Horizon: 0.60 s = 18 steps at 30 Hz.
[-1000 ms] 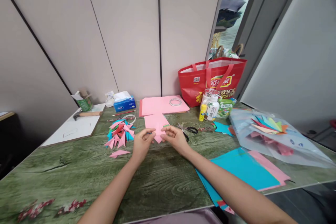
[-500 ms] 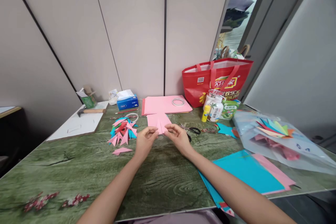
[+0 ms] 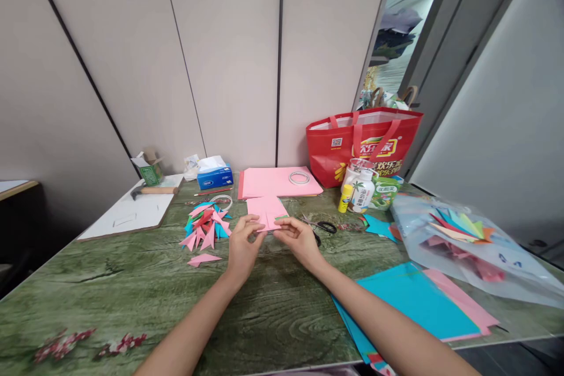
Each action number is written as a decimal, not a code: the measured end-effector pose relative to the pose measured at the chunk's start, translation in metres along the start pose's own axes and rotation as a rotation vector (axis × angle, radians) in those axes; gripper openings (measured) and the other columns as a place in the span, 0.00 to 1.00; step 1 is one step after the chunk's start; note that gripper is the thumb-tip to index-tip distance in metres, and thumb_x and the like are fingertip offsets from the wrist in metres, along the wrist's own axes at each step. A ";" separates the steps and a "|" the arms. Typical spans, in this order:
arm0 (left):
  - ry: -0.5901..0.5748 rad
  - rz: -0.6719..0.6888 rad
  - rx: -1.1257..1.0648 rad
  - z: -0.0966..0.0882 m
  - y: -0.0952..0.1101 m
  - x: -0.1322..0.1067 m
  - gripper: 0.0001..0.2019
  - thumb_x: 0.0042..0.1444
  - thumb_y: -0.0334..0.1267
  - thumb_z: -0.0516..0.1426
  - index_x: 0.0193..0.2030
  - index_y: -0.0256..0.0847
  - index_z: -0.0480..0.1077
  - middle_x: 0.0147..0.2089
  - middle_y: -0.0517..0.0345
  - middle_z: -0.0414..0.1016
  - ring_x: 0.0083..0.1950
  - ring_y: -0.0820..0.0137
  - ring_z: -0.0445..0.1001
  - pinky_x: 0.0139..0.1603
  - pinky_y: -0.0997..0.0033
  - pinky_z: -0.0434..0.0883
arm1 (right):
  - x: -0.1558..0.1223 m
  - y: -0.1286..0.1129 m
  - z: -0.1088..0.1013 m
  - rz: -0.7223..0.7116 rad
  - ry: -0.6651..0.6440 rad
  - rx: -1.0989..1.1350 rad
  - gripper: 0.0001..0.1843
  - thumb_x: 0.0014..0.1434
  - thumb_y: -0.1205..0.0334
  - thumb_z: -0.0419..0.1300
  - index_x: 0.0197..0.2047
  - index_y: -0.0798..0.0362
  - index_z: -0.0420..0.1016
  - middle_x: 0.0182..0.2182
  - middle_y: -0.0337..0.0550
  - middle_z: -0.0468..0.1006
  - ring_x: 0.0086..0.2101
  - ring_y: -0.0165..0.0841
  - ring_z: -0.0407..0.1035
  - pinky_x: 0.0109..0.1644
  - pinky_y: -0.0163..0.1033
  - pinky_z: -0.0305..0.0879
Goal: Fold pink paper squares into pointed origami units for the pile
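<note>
Below the frame's centre, my left hand (image 3: 244,247) and right hand (image 3: 302,241) pinch a thin, creased pink paper (image 3: 268,219), fingers curled against thumbs, above the green, wood-grained surface (image 3: 264,317); both forearms (image 3: 196,308) slant inward from the lower edge.

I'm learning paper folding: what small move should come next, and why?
Perhaps press inward along the near edge of the pink paper: the left hand and right hand hold it on either side, leaving the middle unpinched.
</note>
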<state>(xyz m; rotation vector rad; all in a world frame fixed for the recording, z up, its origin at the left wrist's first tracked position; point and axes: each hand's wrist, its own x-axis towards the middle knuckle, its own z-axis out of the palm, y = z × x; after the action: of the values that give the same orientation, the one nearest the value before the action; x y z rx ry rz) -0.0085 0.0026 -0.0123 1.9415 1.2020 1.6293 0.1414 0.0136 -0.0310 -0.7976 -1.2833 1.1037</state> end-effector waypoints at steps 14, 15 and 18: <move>-0.017 -0.495 -0.440 0.003 0.013 0.004 0.12 0.41 0.37 0.60 0.34 0.37 0.66 0.29 0.60 0.71 0.23 0.72 0.73 0.27 0.69 0.73 | 0.002 0.002 0.000 -0.017 0.049 0.024 0.14 0.40 0.62 0.65 0.33 0.54 0.71 0.28 0.40 0.72 0.29 0.29 0.67 0.35 0.35 0.66; -0.025 -0.520 -0.469 0.003 0.012 0.005 0.12 0.40 0.36 0.61 0.32 0.37 0.66 0.27 0.61 0.70 0.22 0.72 0.73 0.26 0.69 0.73 | 0.002 0.001 0.000 -0.027 0.041 0.039 0.15 0.40 0.63 0.65 0.34 0.54 0.70 0.29 0.40 0.72 0.30 0.29 0.67 0.36 0.34 0.66; -0.019 -0.542 -0.520 0.004 0.011 0.005 0.12 0.37 0.35 0.62 0.29 0.36 0.65 0.25 0.63 0.69 0.23 0.71 0.73 0.27 0.68 0.74 | 0.002 -0.001 0.001 -0.028 0.006 0.064 0.15 0.42 0.61 0.64 0.35 0.53 0.70 0.31 0.40 0.72 0.31 0.29 0.68 0.37 0.35 0.67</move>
<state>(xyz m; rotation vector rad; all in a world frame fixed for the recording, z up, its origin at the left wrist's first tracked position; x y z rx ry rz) -0.0011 0.0009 -0.0029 1.1827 1.0388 1.4351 0.1400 0.0152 -0.0295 -0.7326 -1.2444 1.1140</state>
